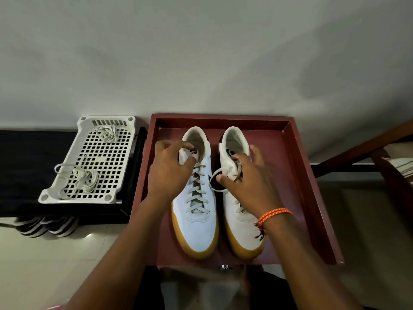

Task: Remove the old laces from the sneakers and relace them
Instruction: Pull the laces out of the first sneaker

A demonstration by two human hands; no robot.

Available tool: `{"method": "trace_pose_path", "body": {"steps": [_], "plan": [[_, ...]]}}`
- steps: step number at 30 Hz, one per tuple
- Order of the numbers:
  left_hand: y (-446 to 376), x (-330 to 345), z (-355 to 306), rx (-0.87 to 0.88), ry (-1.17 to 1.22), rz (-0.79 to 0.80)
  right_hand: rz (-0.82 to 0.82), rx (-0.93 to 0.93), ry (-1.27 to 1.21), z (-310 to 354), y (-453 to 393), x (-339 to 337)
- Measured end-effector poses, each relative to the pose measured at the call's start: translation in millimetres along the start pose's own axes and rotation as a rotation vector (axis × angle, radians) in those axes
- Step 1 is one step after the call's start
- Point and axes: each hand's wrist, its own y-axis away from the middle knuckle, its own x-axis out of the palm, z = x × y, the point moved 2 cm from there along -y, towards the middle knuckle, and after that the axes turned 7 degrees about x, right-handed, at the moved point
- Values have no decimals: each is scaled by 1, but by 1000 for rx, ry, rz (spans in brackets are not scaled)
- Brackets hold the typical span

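Two sneakers lie side by side in the tray (306, 175), toes toward the person. Left hand (172, 168) pinches the left sneaker (196, 229) lace top; right hand (243, 175) seemingly holds the right sneaker (243, 231) lace loop (215, 173).

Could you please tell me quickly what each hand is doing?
Left hand: pinches the left white sneaker's tongue.
Right hand: grips the right white sneaker's grey lace.

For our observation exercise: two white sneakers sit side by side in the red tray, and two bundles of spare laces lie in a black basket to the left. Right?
Not quite. The head view shows the basket holding the two lace bundles is white, not black. The sneakers do sit side by side in the red tray.
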Motion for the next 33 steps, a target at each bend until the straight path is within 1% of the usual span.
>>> {"method": "trace_pose_path", "body": {"steps": [2,3,4,7,13,17,20,22,25,26,28,30,32,33], "plan": [[-1,-1,4,-35,24,73,8,40,129,-1,-1,6],[-2,-1,6,-41,36,95,-19,18,141,-2,-4,5],[-2,-2,6,-41,44,107,-51,-9,102,-3,-6,2],[-4,-5,7,-29,22,98,-100,12,-42,-9,-8,-12],[-1,-13,4,-22,-46,83,-152,95,45,-17,-6,-31],[-2,-16,2,-25,-13,90,-168,47,11,-21,-10,-35],[-1,-17,1,-13,15,105,-236,22,85,-26,-13,-39],[-1,-17,1,-14,25,94,-301,14,75,-29,-15,-42],[-2,-16,0,-30,20,96,-445,61,-63,-28,-16,-44],[-2,-15,0,-42,32,101,-516,84,-169,-27,-16,-45],[-2,-14,1,-68,74,112,-650,92,-460,-17,-12,-52],[-2,-13,4,-92,144,123,-776,-24,-684,-1,-4,-61],[-3,-13,6,-125,206,129,-860,-143,-806,16,7,-66],[-3,-13,7,-142,221,133,-881,-171,-841,22,10,-65]]}}
